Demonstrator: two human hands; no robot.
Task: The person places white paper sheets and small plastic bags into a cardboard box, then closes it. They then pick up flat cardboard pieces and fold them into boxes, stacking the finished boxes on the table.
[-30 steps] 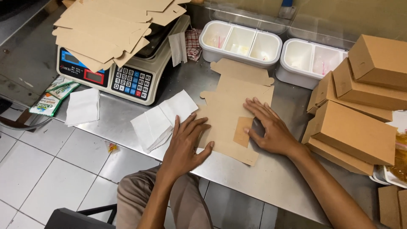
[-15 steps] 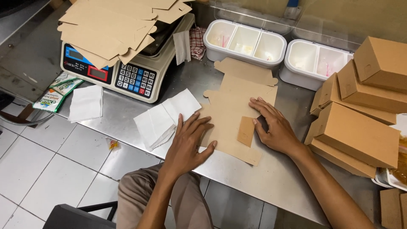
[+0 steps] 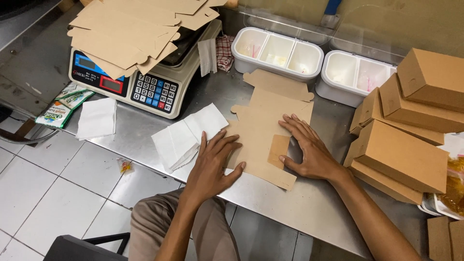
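One flat cardboard blank (image 3: 263, 130) on the steel counter (image 3: 314, 203). Left hand (image 3: 212, 164) and right hand (image 3: 309, 150), both spread flat, press it. Two white tubs (image 3: 278, 50) far. Right hand has slid nearer since earlier.

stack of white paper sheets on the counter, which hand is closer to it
Left. The left hand lies flat with its fingers at the right edge of the stack of white paper sheets. The right hand presses the flat cardboard box blank farther right, apart from the sheets.

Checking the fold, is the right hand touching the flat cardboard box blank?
Touching. The head view shows the right hand lying palm-down on the flat cardboard blank.
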